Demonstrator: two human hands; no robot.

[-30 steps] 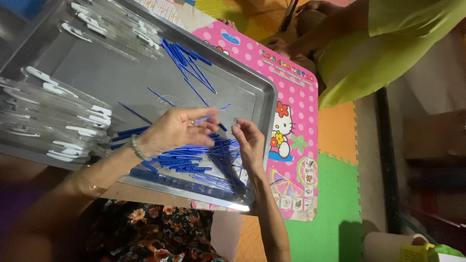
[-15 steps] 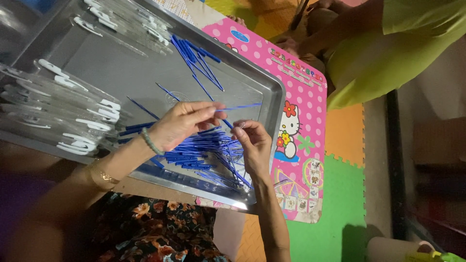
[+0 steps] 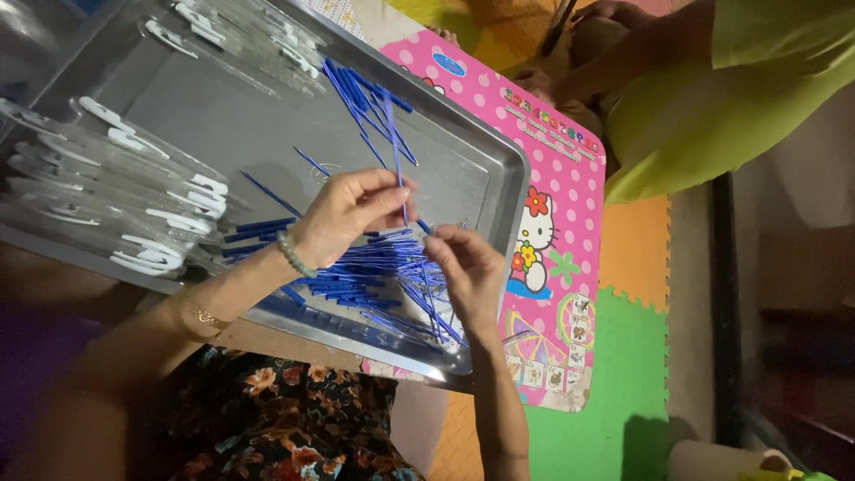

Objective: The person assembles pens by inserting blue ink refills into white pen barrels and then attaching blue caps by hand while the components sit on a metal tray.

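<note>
At the far left of the metal tray (image 3: 499, 169), clear plastic packets with white clips (image 3: 134, 205) are stacked in overlapping rows, with a second batch (image 3: 232, 36) lying along the tray's upper edge. Further right, the left hand (image 3: 343, 214) is held above the tray's middle, a beaded bracelet at its wrist, its thumb and fingers pinched narrowly on a thin blue stick (image 3: 398, 165) that stands out past the fingertips. Beneath and just beside it, a loose heap of blue sticks (image 3: 374, 276) is spread across the near part of the tray, while a smaller bundle (image 3: 365, 98) lies apart near the far rim. The right hand (image 3: 468, 272) is seen next, fingers curled and drawn close over the heap's right end, several sticks apparently gathered between them (exactly how many cannot be told).

The sorting is judged to be well short of finished: many sticks lie loose and only one is raised.

Bare tray floor is left open between heap and far bundle, though the raised rim closes in just right of the right hand. Beyond it, a pink cartoon mat (image 3: 552, 223) and coloured foam tiles (image 3: 632, 356) are laid, and another person in a yellow-green top (image 3: 712, 107) is seated at upper right.
</note>
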